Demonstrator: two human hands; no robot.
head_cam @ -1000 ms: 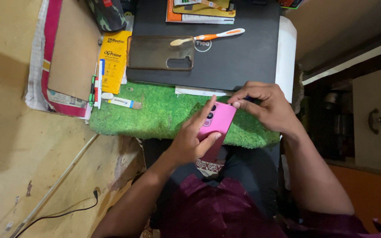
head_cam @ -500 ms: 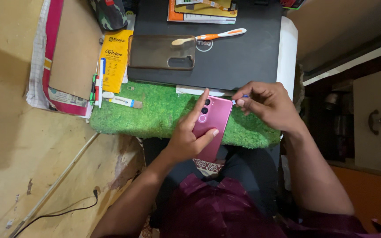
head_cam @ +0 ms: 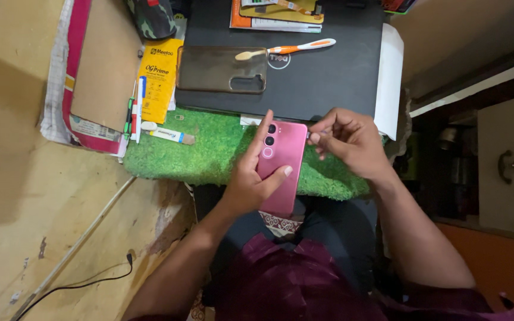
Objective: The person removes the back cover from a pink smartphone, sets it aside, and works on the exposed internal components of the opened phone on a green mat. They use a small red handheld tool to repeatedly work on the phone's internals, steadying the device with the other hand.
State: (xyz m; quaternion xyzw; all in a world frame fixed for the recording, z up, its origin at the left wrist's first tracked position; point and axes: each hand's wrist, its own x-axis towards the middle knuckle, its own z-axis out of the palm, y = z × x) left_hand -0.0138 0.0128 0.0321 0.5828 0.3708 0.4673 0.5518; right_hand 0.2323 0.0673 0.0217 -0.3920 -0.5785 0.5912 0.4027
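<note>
A pink smartphone (head_cam: 282,166) is gripped back-up in my left hand (head_cam: 250,181) above a green grass-like mat (head_cam: 209,148), its camera lenses toward the top. My right hand (head_cam: 352,142) is pinched against the phone's upper right edge, holding a small thin tool too small to identify. A clear dark phone case (head_cam: 221,69) lies on the closed black laptop (head_cam: 322,77) behind the mat. An orange and white toothbrush (head_cam: 290,49) rests beside the case on the laptop lid.
A yellow packet (head_cam: 159,77), pens (head_cam: 135,110) and a small tube (head_cam: 168,135) lie left of the laptop. A cardboard sheet (head_cam: 105,65) sits further left. Books (head_cam: 275,15) are stacked at the laptop's far end. A black cable (head_cam: 84,285) runs over the floor.
The phone has turned upright in my left hand, its top end swinging back toward the laptop. My right hand has stayed at the phone's upper right edge.
</note>
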